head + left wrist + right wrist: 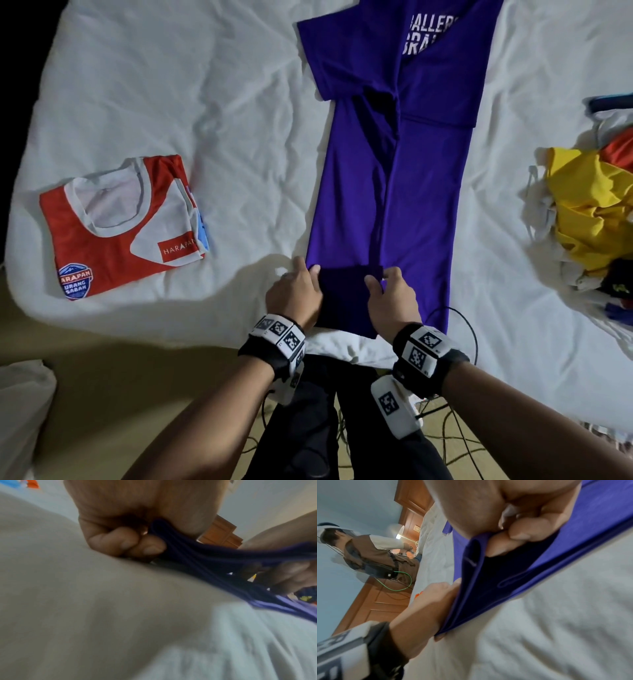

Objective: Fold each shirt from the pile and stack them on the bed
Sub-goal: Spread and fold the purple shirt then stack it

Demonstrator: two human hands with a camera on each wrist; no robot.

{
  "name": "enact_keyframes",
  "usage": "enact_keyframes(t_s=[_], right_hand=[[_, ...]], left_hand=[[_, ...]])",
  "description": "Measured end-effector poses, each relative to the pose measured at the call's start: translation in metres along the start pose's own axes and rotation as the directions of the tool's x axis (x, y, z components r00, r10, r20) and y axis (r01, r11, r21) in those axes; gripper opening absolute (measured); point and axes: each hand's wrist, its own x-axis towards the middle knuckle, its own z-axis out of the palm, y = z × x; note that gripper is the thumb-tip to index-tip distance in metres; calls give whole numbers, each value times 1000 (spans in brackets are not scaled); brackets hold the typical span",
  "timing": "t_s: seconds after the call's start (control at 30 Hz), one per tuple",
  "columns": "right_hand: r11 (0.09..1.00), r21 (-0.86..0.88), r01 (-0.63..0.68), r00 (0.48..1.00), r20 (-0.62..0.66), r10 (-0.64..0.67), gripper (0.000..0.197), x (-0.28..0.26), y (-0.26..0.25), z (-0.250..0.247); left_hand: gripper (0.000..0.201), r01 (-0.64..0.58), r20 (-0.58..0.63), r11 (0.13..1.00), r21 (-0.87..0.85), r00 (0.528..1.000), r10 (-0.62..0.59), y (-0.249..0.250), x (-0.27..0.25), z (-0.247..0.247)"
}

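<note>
Both my hands pinch the purple shirt's (387, 192) near hem: left hand (294, 296) at its left corner, right hand (394, 301) beside, lifting it off the bed (205, 85).

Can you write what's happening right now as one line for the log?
step: folding purple shirt | left hand: grips hem | right hand: grips hem | done: red shirt folded | pile: waiting

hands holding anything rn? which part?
Both the left hand and the right hand pinch the purple shirt at its near bottom hem, one at each corner.
</note>
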Motion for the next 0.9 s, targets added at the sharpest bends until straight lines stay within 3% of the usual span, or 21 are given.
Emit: enact_keyframes(t_s=[0.13,0.23,0.4,0.53,0.63,0.73,0.83,0.9], right_hand=[[995,-101,-19,1000,-22,17,24,10,14,-11],[983,-183,-16,999,-36,10,34,16,12,-23],[998,-37,59,987,-147,-64,45,47,-22,-36],[994,-81,73,984,-154,-85,41,73,-46,-29],[995,-100,1,988,-152,-16,27,85,-47,-32],[999,4,-34,985,-171,35,19,94,-45,-40],[994,81,75,963,-263,-51,18,104,-55,-47],[982,89,169,938,-320,-133,22,117,-70,-52]], left_hand=[[43,-54,-38,992,117,998,59,-10,-4,4],[50,-42,-15,975,220,999,46,-9,-1,-3],[58,-69,-157,980,185,983,99,9,13,-11],[49,-22,-3,974,225,1000,23,17,32,-7],[32,59,-69,981,187,996,-47,14,42,-17],[42,-135,-155,943,304,970,189,24,54,-25],[58,-375,-191,853,363,866,462,43,85,-24],[60,-441,-147,807,392,837,528,56,111,-25]])
